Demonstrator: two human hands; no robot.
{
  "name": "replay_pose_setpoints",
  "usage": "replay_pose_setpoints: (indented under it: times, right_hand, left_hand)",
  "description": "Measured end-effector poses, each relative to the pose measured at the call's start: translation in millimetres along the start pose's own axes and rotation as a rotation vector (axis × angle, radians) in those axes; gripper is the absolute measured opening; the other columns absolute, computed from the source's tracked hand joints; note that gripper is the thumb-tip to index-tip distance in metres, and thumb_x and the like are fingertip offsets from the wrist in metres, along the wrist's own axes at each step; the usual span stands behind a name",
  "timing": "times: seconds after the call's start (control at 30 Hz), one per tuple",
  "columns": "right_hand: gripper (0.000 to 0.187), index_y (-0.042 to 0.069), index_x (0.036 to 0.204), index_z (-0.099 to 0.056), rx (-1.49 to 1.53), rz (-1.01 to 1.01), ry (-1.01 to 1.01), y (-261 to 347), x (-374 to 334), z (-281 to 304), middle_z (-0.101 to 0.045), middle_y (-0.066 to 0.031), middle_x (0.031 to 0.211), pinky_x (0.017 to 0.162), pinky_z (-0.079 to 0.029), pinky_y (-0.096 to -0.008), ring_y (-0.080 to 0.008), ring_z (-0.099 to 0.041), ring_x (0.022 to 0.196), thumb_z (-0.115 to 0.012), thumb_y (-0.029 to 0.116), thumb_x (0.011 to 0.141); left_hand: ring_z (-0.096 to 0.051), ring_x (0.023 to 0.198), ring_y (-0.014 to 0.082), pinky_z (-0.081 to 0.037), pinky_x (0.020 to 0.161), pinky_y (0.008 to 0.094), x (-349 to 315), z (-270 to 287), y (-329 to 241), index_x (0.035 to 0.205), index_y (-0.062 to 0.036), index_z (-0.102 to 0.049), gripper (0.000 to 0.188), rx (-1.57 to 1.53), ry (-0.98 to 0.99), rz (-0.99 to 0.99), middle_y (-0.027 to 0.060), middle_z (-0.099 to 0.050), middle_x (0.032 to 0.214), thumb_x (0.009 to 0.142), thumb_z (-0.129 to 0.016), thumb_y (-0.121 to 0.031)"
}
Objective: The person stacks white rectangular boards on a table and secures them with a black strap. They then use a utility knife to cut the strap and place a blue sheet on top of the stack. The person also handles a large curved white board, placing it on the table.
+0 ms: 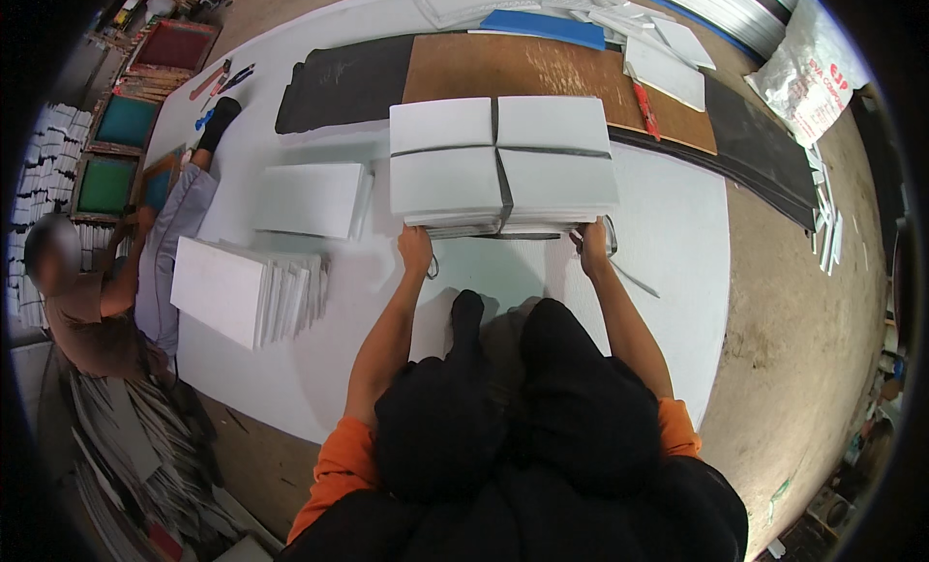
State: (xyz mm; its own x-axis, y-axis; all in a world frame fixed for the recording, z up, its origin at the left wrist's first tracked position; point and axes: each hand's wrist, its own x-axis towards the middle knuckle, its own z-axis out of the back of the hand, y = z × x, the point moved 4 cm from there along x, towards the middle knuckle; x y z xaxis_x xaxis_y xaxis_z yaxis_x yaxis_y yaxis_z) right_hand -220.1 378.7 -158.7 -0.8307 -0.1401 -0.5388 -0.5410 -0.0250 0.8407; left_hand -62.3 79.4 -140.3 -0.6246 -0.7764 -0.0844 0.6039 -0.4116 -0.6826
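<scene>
White sheets (pixel 552 180), stacked in a thick block and bound crosswise by a dark strap (pixel 502 185), are in front of the person, above the pale floor covering (pixel 668 209); whether the block touches it cannot be told. The left hand (pixel 415 251) grips the block's near left corner, and the right hand (pixel 593 249) grips the near right corner, its fingers partly hidden; a loose strap end trails beside the right hand. Just beyond the block lie a brown board (pixel 503 67) and a dark mat (pixel 334 83), with a red cutter (pixel 646 111) on the board and a blue panel (pixel 542 28) at its far edge. To the left are a flat pile (pixel 308 199) and a fanned pile (pixel 221 289), both white. Farther left sits a co-worker (pixel 87 310), near a green framed panel (pixel 104 186). A white sack (pixel 805 73) stands at the far right.
</scene>
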Motion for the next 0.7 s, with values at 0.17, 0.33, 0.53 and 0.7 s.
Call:
replay_pose_setpoints:
  times: [0.17, 0.33, 0.53, 0.7]
  right_hand:
    - [0.029, 0.011, 0.104, -0.044, -0.075, -0.066, -0.04, 13.5, -26.2, 2.4, -0.046, -0.005, 0.084, 0.068, -0.043, -0.0318, -0.0147, -0.043, 0.072, -0.028, 0.03, 0.088]
    - [0.03, 0.012, 0.101, -0.045, -0.129, -0.1, 0.015, 37.9, -54.5, 1.4, -0.046, -0.005, 0.076, 0.055, -0.038, -0.0265, -0.0123, -0.042, 0.065, -0.032, 0.036, 0.087]
    - [0.029, 0.009, 0.091, -0.046, -0.211, -0.002, -0.039, 50.2, -42.1, 21.6, -0.046, -0.0061, 0.076, 0.046, -0.037, -0.0271, -0.0149, -0.045, 0.058, -0.035, 0.035, 0.086]
    - [0.026, 0.007, 0.081, -0.043, -0.325, 0.077, -0.027, 69.0, -14.6, 44.9, -0.049, -0.009, 0.074, 0.043, -0.039, -0.0264, -0.0187, -0.05, 0.057, -0.037, 0.032, 0.086]
  left_hand:
    - [-0.052, 0.077, 0.0415, -0.039, 0.068, 0.0459, -17.7, 34.0, -22.1, 0.099, -0.001, -0.048, 0.032, 0.021, 0.052, 0.035, 0.0248, -0.056, 0.079, 0.085, -0.032, -0.024]
    - [-0.054, 0.08, 0.0379, -0.04, 0.068, 0.0439, -22.4, 63.8, -20.8, 0.102, -0.0053, -0.048, 0.036, 0.073, 0.018, -0.069, 0.0212, -0.057, 0.078, 0.088, -0.028, -0.032]
    - [-0.058, 0.064, 0.0338, -0.043, 0.065, 0.0404, -6.4, 75.4, -30.3, 0.09, -0.0043, -0.047, 0.033, -0.117, 0.258, -0.022, 0.0191, -0.058, 0.079, 0.087, -0.029, -0.032]
    - [-0.059, 0.057, 0.0259, -0.045, 0.058, 0.0362, 1.3, 71.1, -25.7, 0.081, -0.0039, -0.045, 0.029, -0.282, 0.332, 0.028, 0.0153, -0.057, 0.069, 0.087, -0.029, -0.028]
